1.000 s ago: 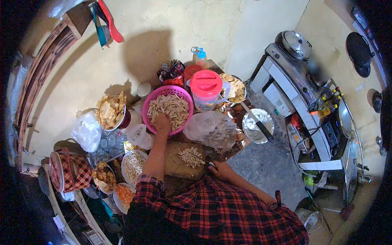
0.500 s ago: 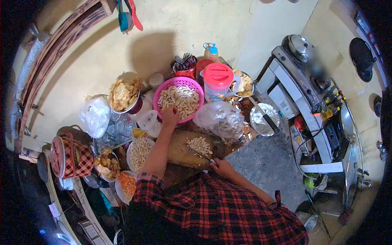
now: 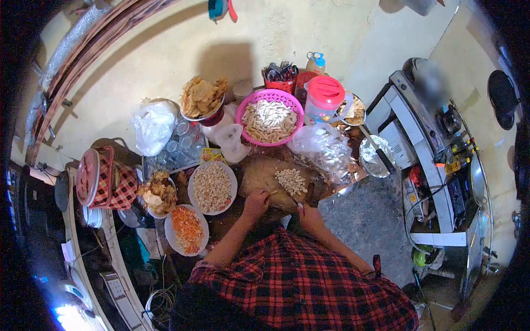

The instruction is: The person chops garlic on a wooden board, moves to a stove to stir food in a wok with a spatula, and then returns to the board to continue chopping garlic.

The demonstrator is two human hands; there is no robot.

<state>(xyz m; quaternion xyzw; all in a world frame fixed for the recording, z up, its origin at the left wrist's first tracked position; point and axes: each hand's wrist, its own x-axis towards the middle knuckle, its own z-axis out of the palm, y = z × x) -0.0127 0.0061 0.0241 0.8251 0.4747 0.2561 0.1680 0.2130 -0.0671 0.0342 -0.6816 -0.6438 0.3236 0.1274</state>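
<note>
A wooden cutting board lies before me, with a pile of small pale chopped pieces on its right half. At its lower left is my left hand, fingers pressed together; what they hold, if anything, is too small to make out. My right hand grips a knife at the board's lower right, below the pile. Behind the board stands a pink basket of pale finger-length sticks. Left of the board is a white plate heaped with similar chopped pieces.
A plate of orange and white shreds and a bowl of fried food sit to the left. A red-lidded pitcher and plastic bag stand behind the board. At the right is a stove counter.
My left hand has moved from the pink basket down to the board's lower left. The head view has shifted, and my right hand with the knife remains beside the chopped pile.
</note>
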